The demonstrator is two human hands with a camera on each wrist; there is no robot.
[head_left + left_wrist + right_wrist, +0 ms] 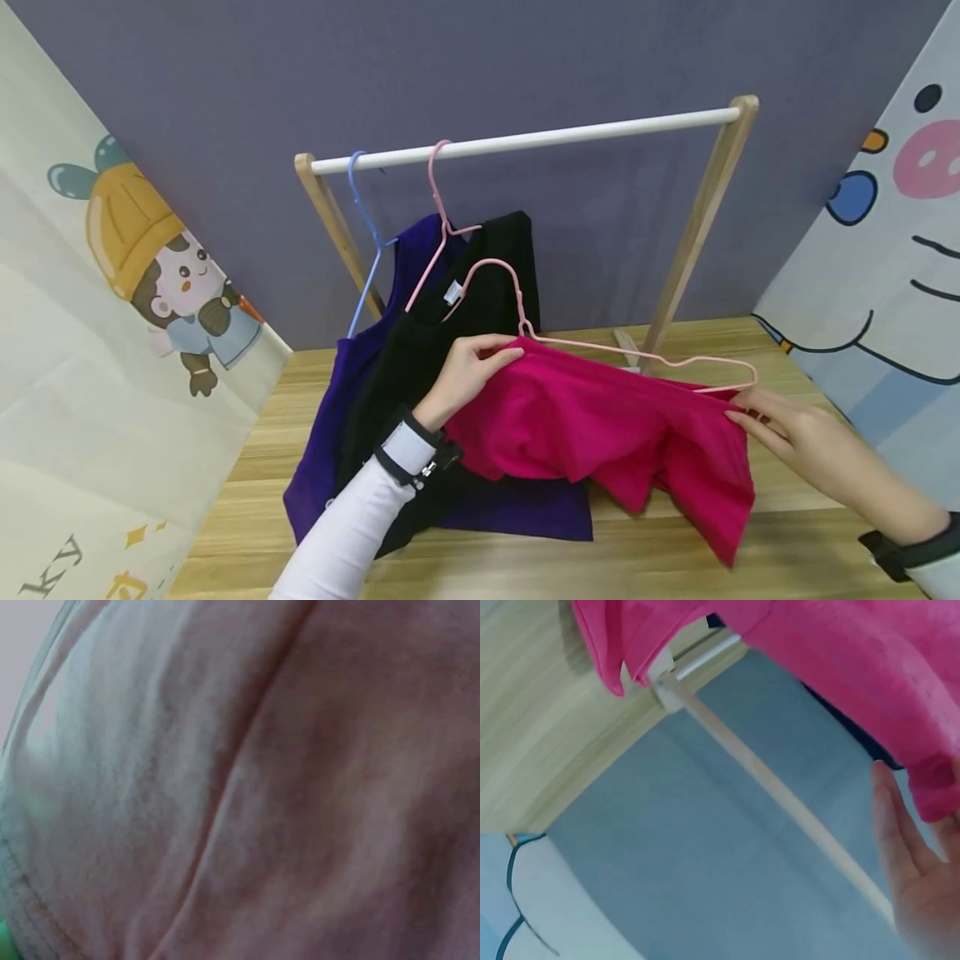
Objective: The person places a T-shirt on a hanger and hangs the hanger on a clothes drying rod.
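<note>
A magenta garment (577, 408) hangs down in folds between my two hands in the head view. My left hand (467, 371) pinches its upper edge just below the hook of a pink hanger (519, 300). At the other end, my right hand (798, 429) holds the cloth's edge between thumb and fingers, beside the hanger's right tip. That hanger arm lies along the garment's top edge; its left arm is hidden. In the right wrist view, the fingers (904, 832) are next to the bunched magenta cloth (855, 675). Only blurred, close cloth (225, 787) fills the left wrist view.
A rack with a white rail (570, 135) and wooden legs (697, 225) stands at the back of the wooden table (510, 571). On its left hang a purple garment (322, 458) on a blue hanger (363, 217) and a black garment (513, 258) on another pink hanger (437, 196).
</note>
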